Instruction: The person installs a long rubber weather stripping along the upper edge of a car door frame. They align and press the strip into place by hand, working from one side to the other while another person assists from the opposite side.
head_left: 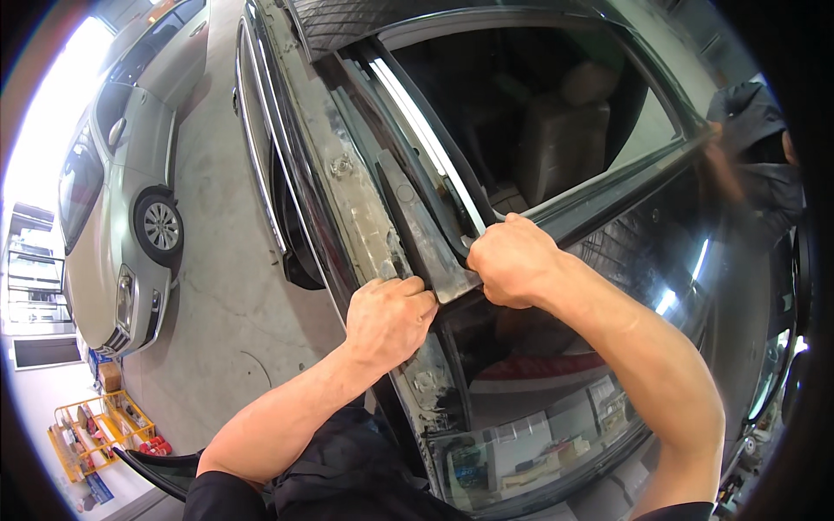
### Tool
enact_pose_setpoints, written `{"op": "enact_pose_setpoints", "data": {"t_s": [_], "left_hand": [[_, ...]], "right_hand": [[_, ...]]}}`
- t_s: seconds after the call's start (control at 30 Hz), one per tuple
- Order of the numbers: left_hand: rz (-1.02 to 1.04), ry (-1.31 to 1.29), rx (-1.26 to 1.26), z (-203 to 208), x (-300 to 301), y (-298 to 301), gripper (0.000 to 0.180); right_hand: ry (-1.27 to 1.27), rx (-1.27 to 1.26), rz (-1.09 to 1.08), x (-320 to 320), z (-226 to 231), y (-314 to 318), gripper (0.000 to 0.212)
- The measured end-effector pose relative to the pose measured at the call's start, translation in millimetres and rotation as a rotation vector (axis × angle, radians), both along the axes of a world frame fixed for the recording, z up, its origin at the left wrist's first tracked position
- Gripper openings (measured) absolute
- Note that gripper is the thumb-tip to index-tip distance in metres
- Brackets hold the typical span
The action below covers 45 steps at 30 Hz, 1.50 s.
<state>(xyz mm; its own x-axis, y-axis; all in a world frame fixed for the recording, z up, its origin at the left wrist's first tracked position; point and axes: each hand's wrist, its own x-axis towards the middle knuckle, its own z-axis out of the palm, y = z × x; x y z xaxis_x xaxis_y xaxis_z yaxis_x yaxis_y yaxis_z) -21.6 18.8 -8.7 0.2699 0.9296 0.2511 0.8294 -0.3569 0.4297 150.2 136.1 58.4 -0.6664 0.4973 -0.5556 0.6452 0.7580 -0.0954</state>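
This place is looking like a car repair workshop: a black car (pixel 599 230) is standing close up, a long, scuffed strip (pixel 341 165) of dull metal showing on it, while a silver car (pixel 130 204) is sitting well apart from it on a grey, marked floor (pixel 221 226). Near the silver car's front, a yellow rack (pixel 91 400) is holding a jumble of small items, and a brown box (pixel 109 376) is standing close by. Strong white light is coming in from the far left, beyond the silver car.
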Motion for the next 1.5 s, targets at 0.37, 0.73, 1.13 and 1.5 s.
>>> {"op": "enact_pose_setpoints", "data": {"t_s": [0.37,0.73,1.13,1.5], "left_hand": [[0.014,0.125,0.148,-7.0,3.6,-6.9,0.004],[0.304,-0.232,-0.616,33.5,15.9,-3.7,0.026],[0.283,-0.457,-1.022,36.2,8.4,16.9,0.024],[0.365,-0.518,-0.96,39.5,13.1,11.0,0.024]], "right_hand": [[-0.046,-0.045,-0.042,-5.4,9.9,1.8,0.02],[0.035,0.057,-0.084,0.8,1.7,-6.1,0.016],[0.251,0.162,0.006,11.9,-9.3,-7.2,0.014],[0.25,0.143,0.014,12.2,-5.6,-5.1,0.013]]}}
